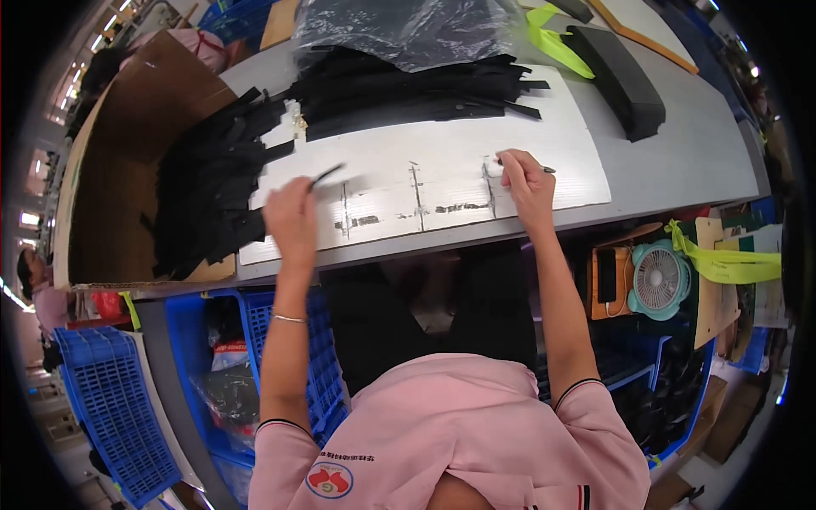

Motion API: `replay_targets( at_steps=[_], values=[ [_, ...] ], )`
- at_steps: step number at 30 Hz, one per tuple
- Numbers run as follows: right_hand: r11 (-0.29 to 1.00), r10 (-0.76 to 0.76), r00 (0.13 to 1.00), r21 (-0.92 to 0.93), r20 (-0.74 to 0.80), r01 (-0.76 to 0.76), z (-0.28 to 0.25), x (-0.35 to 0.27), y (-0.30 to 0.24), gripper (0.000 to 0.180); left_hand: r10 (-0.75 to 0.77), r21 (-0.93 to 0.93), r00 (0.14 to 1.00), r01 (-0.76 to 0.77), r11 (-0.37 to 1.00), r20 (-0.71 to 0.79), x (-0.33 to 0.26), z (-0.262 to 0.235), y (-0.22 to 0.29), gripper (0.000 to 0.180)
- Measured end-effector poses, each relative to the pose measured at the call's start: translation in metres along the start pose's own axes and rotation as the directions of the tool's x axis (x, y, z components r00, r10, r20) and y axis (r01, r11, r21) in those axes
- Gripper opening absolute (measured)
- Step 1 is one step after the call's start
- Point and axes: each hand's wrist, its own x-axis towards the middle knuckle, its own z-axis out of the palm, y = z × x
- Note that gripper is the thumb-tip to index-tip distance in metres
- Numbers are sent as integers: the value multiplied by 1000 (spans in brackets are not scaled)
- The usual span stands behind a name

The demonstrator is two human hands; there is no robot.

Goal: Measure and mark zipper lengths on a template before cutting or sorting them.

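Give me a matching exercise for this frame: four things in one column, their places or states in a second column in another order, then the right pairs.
Things:
1. left hand
2. right hand
3. small fan
4. clear plastic bag

Places or states:
A. below the table edge, on the person's right
B. holds a thin black strip lifted above the white board
C. at the far side, lying over the stack of black strips
D. presses a pen-like tool onto the white board

Pairs: 1-B, 2-D, 3-A, 4-C

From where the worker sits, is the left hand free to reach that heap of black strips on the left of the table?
Probably yes. The left hand holds one thin black strip above the white board, and the heap of black strips lies right beside it with nothing between them. The hand is already occupied, though.
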Motion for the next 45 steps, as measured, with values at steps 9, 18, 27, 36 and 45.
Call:
replay_targets(
  at_steps=[9, 18, 27, 36, 45],
  values=[
    [733, -411, 898, -528, 157, 428, 35, -67, -33, 36, 227, -196, 954, -189, 962, 193, -33, 61, 136, 43],
    [517, -426, 881, -743, 208, 425, 10, -74, -7, 50, 151, -21, 937, -152, 988, 316, -62, 32, 118, 67],
    [485, -462, 870, -772, 172, 410, -15, -68, 10, 48, -49, 103, 972, 26, 994, 228, -77, 13, 82, 67],
    [477, -451, 874, -780, 179, 406, -11, -68, 7, 44, -69, 93, 976, 51, 994, 205, -71, -6, 49, 68],
    [407, -397, 888, -823, 231, 397, -17, -67, 1, 40, -91, 47, 957, 82, 996, 274, -63, -8, 46, 72]
  ],
)
